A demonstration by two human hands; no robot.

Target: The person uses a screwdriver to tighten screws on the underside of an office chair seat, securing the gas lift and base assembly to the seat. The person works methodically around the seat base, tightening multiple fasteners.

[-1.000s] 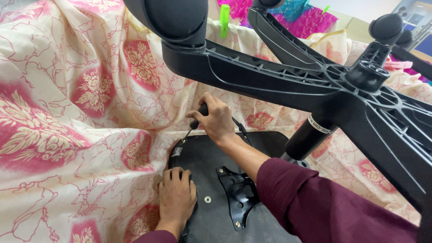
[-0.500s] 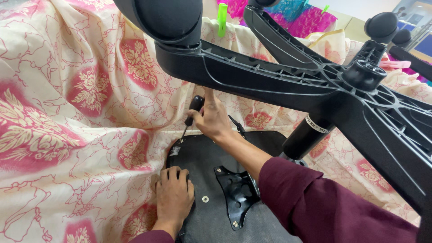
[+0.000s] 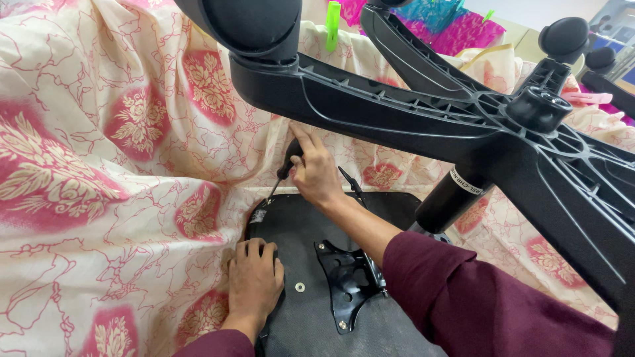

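Gripping a screwdriver point(image 3: 283, 170), right hand point(image 3: 317, 173); left hand point(image 3: 254, 283) presses chair seat underside point(image 3: 311, 228).

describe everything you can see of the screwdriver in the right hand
The screwdriver has a black handle and a thin metal shaft. It is tilted, handle up and to the right, tip down and to the left, meeting the upper left corner of the black seat underside beside the floral cloth. The right hand grips the handle, hiding most of it. The tip is too small to make out.
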